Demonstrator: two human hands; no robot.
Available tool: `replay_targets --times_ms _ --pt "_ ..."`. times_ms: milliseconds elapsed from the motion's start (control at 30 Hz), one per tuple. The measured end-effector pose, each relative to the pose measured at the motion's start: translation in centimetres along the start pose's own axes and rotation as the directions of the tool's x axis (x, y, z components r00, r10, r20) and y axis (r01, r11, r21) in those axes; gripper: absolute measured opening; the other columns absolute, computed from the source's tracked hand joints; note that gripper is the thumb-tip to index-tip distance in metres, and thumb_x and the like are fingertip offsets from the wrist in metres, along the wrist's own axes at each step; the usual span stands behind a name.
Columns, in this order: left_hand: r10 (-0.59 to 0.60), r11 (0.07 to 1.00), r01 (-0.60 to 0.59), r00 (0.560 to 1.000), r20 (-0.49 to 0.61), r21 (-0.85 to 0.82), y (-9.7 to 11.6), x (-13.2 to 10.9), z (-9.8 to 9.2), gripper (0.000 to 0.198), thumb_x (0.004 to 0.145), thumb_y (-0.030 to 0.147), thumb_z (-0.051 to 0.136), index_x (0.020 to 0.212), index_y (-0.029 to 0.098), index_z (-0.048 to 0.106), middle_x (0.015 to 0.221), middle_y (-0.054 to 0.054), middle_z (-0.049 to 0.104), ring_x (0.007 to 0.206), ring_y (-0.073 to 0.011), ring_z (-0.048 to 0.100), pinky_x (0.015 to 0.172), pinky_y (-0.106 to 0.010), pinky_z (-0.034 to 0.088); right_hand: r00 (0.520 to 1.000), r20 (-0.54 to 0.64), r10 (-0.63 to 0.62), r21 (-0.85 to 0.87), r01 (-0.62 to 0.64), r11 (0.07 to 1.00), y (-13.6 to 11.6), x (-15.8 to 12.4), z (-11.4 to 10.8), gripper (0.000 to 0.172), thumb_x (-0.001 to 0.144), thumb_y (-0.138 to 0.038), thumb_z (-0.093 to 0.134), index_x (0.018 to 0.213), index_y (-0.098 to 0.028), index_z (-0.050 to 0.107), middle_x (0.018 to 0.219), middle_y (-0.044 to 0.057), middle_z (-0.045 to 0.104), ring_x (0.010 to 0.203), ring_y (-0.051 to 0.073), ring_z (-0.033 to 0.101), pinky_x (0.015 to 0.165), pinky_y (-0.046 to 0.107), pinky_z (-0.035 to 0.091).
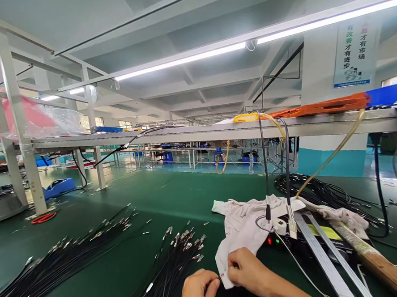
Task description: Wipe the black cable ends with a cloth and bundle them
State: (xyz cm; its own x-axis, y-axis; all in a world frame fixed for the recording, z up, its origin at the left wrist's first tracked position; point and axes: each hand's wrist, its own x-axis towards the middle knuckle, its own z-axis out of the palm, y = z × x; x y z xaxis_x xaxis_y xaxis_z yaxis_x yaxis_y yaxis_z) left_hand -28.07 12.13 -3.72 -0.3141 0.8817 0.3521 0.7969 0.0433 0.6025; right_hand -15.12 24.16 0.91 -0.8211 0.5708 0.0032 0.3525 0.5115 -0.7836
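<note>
My right hand (249, 273) pinches the lower edge of a white cloth (244, 223) that lies on the green work surface (155, 199). My left hand (199, 289) sits curled right beside it, fingers closed near the cloth's corner and over a bundle of black wires with metal terminals (179, 250). Whether the left hand grips a wire or the cloth is hard to tell. A second bundle of black terminal wires (74, 253) fans out at the left.
A black device with red lights (300, 244) sits under the cloth, with cables plugged in. A metal ruler (329, 268) and a wooden handle (376, 262) lie at right. Coiled black cable (317, 191) lies behind. A blue tape dispenser (58, 187) and shelf posts (21, 133) stand at left.
</note>
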Motion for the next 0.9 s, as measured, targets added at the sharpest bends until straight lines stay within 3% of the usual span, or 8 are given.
replay_targets --times_ms 167,300,400,600,700,900 --pt "-0.053 0.997 0.052 0.998 -0.014 -0.064 -0.1 0.1 0.0 0.035 0.082 0.031 0.040 0.078 0.016 0.071 0.070 -0.006 0.064 0.066 -0.0192 0.056 0.061 -0.029 0.035 0.992 -0.081 0.100 0.125 -0.089 0.988 1.0 1.1 0.7 0.032 0.088 -0.021 0.062 0.059 -0.015 0.051 0.053 -0.010 0.045 0.045 0.007 0.044 0.046 0.020 0.038" --pt "-0.127 0.981 0.123 0.992 -0.016 -0.152 0.0 0.2 -0.1 0.037 0.080 0.036 0.041 0.079 0.014 0.071 0.067 -0.007 0.064 0.060 -0.0183 0.056 0.056 -0.027 0.035 0.956 -0.127 0.265 0.341 -0.209 0.917 3.0 2.2 -0.6 0.026 0.095 -0.031 0.053 0.076 -0.014 0.057 0.058 -0.008 0.050 0.040 0.005 0.043 0.040 0.018 0.037" --pt "-0.158 0.968 0.153 0.987 -0.011 -0.197 0.2 0.2 -0.2 0.039 0.079 0.039 0.042 0.079 0.012 0.070 0.062 -0.005 0.061 0.057 -0.0179 0.056 0.054 -0.026 0.034 0.933 -0.149 0.329 0.477 -0.223 0.850 3.9 2.1 -1.4 0.024 0.095 -0.034 0.052 0.083 -0.014 0.058 0.064 -0.006 0.053 0.044 0.006 0.046 0.043 0.019 0.040" --pt "-0.148 0.969 0.144 0.989 -0.006 -0.200 0.3 0.2 -0.2 0.038 0.078 0.040 0.042 0.077 0.014 0.070 0.065 -0.005 0.062 0.059 -0.0178 0.055 0.056 -0.026 0.034 0.971 -0.017 0.240 0.571 -0.188 0.800 2.6 0.5 -0.9 0.029 0.095 -0.033 0.051 0.074 -0.015 0.058 0.051 -0.010 0.045 0.040 0.007 0.042 0.044 0.020 0.039" --pt "-0.117 0.978 0.114 0.993 -0.004 -0.174 0.0 0.2 0.0 0.038 0.079 0.038 0.041 0.078 0.014 0.070 0.071 -0.007 0.064 0.063 -0.0185 0.056 0.059 -0.027 0.035 0.985 0.068 0.157 0.518 -0.169 0.839 1.4 0.0 -0.7 0.030 0.095 -0.027 0.052 0.068 -0.015 0.058 0.047 -0.011 0.043 0.038 0.006 0.040 0.043 0.020 0.037" --pt "-0.070 0.991 0.070 0.998 0.005 -0.116 -0.1 0.1 0.0 0.036 0.081 0.038 0.040 0.076 0.017 0.069 0.070 -0.005 0.061 0.065 -0.0193 0.053 0.061 -0.029 0.033 0.987 0.138 0.083 0.307 -0.123 0.944 0.5 -0.9 -1.0 0.013 0.085 -0.009 0.064 0.072 -0.013 0.061 0.057 -0.009 0.054 0.048 0.007 0.051 0.051 0.021 0.045"
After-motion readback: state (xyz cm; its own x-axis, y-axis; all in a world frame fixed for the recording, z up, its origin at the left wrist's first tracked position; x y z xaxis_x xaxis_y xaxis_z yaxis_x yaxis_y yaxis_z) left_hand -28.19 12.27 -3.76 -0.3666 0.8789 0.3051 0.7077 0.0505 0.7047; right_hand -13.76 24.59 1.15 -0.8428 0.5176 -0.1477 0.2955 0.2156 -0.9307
